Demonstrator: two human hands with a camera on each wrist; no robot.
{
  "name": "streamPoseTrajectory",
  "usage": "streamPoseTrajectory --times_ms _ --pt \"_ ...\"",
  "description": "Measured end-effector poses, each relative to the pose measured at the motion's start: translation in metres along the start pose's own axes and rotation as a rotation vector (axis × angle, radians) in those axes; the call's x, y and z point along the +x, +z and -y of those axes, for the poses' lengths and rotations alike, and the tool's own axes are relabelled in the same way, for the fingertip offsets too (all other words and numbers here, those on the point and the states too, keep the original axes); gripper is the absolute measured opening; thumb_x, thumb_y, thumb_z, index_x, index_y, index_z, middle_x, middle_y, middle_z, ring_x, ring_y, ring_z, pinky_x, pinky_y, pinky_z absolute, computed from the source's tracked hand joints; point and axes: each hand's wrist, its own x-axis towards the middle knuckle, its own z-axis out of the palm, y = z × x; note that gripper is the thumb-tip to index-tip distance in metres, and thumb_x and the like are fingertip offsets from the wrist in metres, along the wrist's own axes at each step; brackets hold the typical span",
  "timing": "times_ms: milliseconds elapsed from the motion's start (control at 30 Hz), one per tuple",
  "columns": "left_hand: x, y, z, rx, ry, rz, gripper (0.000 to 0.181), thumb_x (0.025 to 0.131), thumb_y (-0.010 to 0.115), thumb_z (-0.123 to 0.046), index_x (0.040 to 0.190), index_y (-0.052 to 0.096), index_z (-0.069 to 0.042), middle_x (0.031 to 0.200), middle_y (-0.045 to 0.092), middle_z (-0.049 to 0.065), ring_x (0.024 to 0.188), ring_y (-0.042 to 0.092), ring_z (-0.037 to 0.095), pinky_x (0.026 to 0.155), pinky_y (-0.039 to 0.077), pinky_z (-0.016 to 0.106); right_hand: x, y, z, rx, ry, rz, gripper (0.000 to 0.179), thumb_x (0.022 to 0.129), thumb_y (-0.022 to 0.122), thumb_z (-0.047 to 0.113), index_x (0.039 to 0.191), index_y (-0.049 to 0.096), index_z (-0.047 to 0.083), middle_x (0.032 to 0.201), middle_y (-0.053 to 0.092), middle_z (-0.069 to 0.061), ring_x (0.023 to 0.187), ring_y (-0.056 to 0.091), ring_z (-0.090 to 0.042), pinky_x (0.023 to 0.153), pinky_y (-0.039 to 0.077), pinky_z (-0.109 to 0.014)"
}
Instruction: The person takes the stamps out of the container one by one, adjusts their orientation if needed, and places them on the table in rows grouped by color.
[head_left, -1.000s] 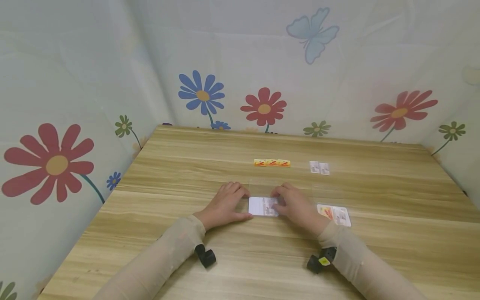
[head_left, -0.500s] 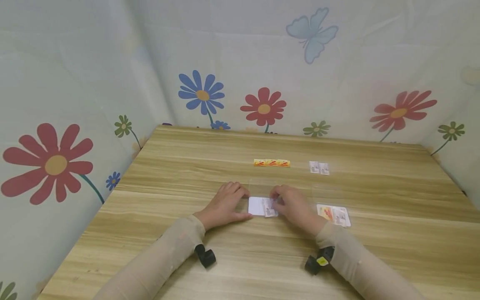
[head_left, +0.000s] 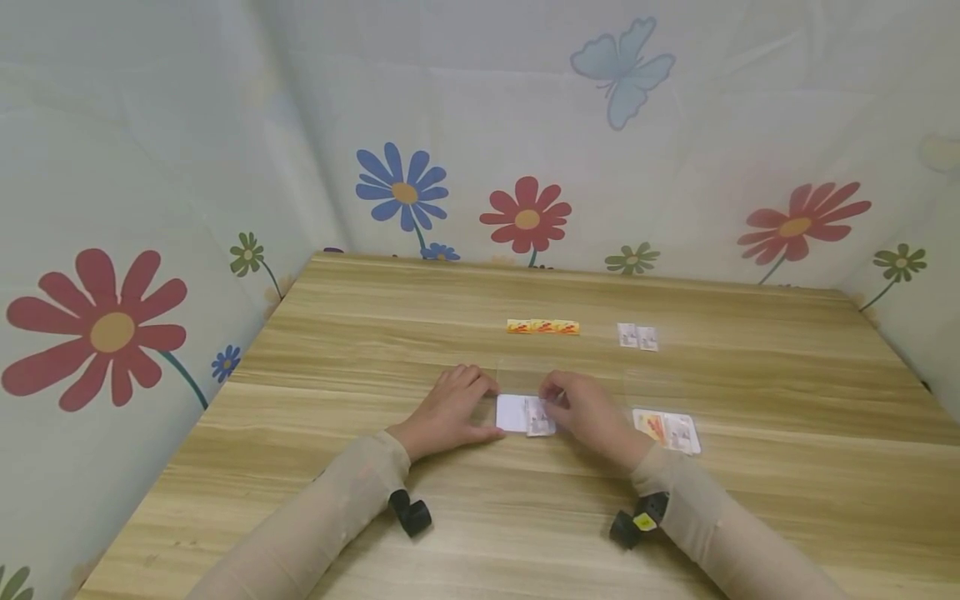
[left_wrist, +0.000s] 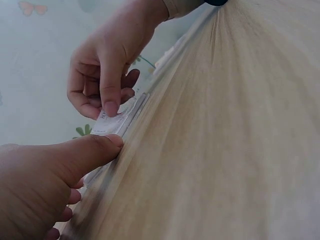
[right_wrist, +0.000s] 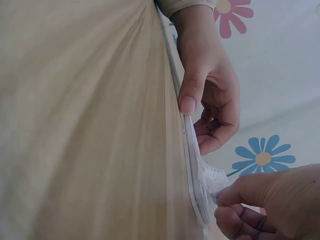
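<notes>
A flat white case (head_left: pixel 512 414) with a raised clear flap (head_left: pixel 525 377) lies on the table in the head view. My left hand (head_left: pixel 448 410) holds its left end, with the thumb at the near edge and the fingers at the far side. Over the right half of the case is a small white printed packet (head_left: pixel 537 418). My right hand (head_left: pixel 592 419) pinches that packet between thumb and finger. In the left wrist view the packet (left_wrist: pixel 111 124) is tilted up from the case; its lower edge is hidden in part by my left thumb (left_wrist: pixel 102 149).
To the right lies a second white case (head_left: pixel 666 430) bearing an orange-yellow packet and a white one. Farther back are a row of yellow-red packets (head_left: pixel 543 327) and two white packets (head_left: pixel 637 337). A flowered curtain (head_left: pixel 450 100) stands behind the table.
The white packet in my right hand has shifted very slightly toward the near edge of the case. My left hand keeps its place.
</notes>
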Motion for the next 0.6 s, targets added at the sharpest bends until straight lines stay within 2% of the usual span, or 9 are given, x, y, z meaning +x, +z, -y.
streamPoseTrajectory --times_ms 267,600 --pt "0.000 0.001 0.000 0.008 0.000 -0.007 0.054 0.076 0.076 -0.048 0.112 0.060 -0.011 0.110 0.056 0.002 0.107 0.050 0.021 0.101 0.039 0.041 0.003 -0.009 0.001 0.081 -0.007 0.030 0.006 0.087 0.065 0.008 0.090 0.066 0.013 0.086 0.068 -0.002 0.071 0.054 -0.010 0.065 0.046 -0.024" --pt "0.000 0.000 0.000 -0.003 0.004 -0.009 0.053 0.077 0.076 -0.046 0.112 0.060 -0.010 0.112 0.057 0.004 0.107 0.050 0.022 0.102 0.038 0.043 0.006 -0.025 0.004 0.169 0.010 0.058 0.006 0.088 0.063 0.007 0.092 0.067 0.009 0.089 0.067 -0.006 0.071 0.053 -0.013 0.064 0.045 -0.023"
